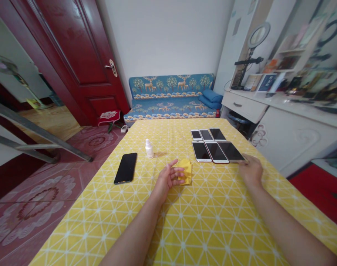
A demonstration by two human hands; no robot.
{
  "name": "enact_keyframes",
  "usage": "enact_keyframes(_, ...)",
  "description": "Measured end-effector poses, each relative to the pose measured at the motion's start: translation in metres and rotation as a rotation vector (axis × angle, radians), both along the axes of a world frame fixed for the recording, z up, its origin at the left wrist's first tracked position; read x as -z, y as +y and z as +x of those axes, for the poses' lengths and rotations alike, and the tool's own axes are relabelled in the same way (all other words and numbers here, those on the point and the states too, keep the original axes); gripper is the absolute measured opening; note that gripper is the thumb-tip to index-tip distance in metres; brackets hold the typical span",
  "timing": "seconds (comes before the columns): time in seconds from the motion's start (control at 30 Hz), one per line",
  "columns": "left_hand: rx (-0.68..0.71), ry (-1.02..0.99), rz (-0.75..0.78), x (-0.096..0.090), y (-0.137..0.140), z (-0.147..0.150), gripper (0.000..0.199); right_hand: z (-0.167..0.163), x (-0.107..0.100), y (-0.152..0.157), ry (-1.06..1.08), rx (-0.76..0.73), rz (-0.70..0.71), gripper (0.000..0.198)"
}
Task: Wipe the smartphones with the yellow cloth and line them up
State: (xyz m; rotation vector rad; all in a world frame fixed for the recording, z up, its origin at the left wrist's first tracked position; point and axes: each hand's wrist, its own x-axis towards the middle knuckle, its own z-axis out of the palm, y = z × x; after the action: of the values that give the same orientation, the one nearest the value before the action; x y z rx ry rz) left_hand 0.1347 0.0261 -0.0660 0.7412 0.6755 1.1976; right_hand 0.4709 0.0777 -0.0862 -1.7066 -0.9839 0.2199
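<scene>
My left hand (169, 177) hovers palm-up with fingers spread and slightly curled. It is right beside a folded yellow cloth (188, 173), partly overlapping it in view, and grips nothing. Out to the right, my right hand (251, 170) has its fingers closed at the near right corner of a dark-screened smartphone (231, 151), which lies on the table at the end of the front row. Beside it in that row are a white-edged smartphone (217, 152) and another smartphone (201, 151). Smaller phones (206, 135) form a row behind.
A white dropper bottle (149, 148) stands left of the cloth, and a black smartphone (125, 168) lies farther left. A yellow patterned tablecloth (182, 229) covers the table. Beyond are a blue sofa (168, 105), a red door (82, 55) and a white dresser (244, 105).
</scene>
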Motion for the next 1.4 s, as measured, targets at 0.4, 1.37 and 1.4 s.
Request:
enact_keyframes(0.4, -0.785, 1.001, 0.477, -0.012, 0.012, -0.056, 0.021, -0.187, -0.017, -0.055, -0.586, -0.786, -0.115, 0.055)
enact_keyframes(1.37, -1.018, 0.905, -0.256, -0.022, 0.015, -0.116, 0.117, -0.181, -0.003, -0.046, -0.083, -0.587, 0.021, 0.021)
enact_keyframes(1.4, -1.024, 0.671, -0.210, -0.021, 0.016, -0.113, 0.111, -0.181, -0.003, -0.046, 0.035, -0.579, 0.021, 0.025)
